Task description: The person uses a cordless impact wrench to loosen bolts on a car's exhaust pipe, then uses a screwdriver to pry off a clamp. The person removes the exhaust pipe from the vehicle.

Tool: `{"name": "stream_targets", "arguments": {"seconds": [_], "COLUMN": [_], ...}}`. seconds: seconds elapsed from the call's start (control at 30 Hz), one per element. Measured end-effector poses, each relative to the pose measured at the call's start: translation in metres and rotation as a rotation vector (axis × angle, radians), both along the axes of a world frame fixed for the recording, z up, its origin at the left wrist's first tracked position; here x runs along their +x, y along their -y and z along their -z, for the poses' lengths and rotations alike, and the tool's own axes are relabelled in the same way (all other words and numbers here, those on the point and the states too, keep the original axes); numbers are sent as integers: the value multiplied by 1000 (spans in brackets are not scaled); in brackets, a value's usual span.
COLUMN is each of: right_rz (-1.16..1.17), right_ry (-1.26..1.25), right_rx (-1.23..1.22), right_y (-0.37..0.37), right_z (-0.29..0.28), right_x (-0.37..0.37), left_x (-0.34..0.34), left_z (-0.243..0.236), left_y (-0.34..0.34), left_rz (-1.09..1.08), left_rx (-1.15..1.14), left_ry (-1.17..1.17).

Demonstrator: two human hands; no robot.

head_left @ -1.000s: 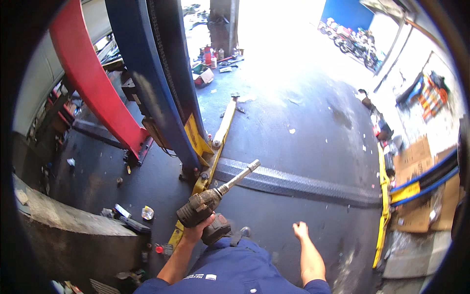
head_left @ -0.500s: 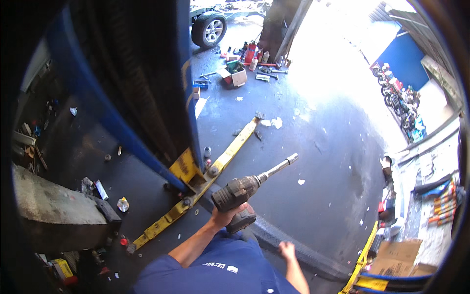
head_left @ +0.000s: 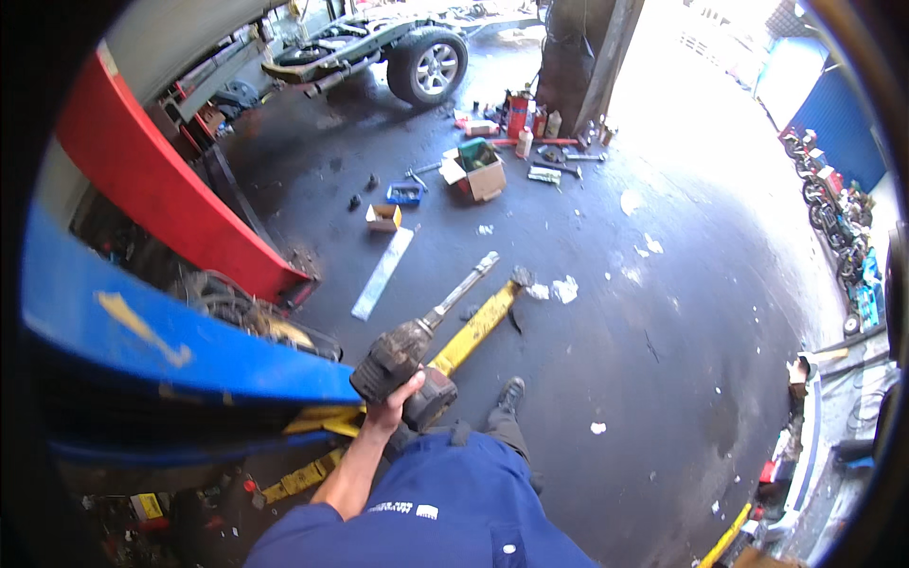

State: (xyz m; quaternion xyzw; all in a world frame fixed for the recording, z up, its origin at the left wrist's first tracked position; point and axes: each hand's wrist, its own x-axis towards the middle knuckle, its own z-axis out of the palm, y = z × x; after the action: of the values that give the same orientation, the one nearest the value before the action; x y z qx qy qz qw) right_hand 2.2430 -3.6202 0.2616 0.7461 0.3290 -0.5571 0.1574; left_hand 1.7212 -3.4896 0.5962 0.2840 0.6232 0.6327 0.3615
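My left hand point(head_left: 388, 409) is wrapped round the grip of a dark, grimy cordless impact wrench point(head_left: 390, 358) with a battery point(head_left: 431, 398) at the base. A long metal extension with a socket point(head_left: 462, 287) points forward from it, over a yellow lift arm point(head_left: 483, 322) on the floor. The tool is beside the lower part of a blue lift post point(head_left: 189, 350). My right hand is out of view.
Ahead stands a vehicle chassis with a wheel point(head_left: 426, 66). Cardboard boxes point(head_left: 478, 180), bottles, tools and a pale strip point(head_left: 382, 275) lie on the dark floor point(head_left: 663, 379). A red post point(head_left: 189, 208) is at left; motorcycles point(head_left: 824, 208) line the right near a bright opening.
My view has turned and moved past the blue post toward the chassis. The wrench, still in my left hand, sits lower left than half a second ago. My right hand has left view.
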Motion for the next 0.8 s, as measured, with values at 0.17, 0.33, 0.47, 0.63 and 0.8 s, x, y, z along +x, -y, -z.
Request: {"name": "stream_targets", "arguments": {"seconds": [0.17, 0.33, 0.47, 0.63, 0.8], "right_rz": [-422, -309, -262, -930, -671], "right_ry": [93, 94, -220, -176, -162], "right_rx": [797, 1113, 1160, 923, 510], "right_y": [-383, -723, -839, -869, -815], "right_z": [-59, -141, -163, -121, -92], "right_x": [1, -88, -209, -338, -419], "left_x": [-22, -55, -108, -222, -356], "left_z": [-23, -21, -6, 31, 30], "left_y": [-97, -172, -243, -353, -459], "left_rz": [-171, -270, -317, -299, -307], "left_rx": [112, 330, 414, 452, 249], "left_ry": [163, 385, 462, 486, 383]}}
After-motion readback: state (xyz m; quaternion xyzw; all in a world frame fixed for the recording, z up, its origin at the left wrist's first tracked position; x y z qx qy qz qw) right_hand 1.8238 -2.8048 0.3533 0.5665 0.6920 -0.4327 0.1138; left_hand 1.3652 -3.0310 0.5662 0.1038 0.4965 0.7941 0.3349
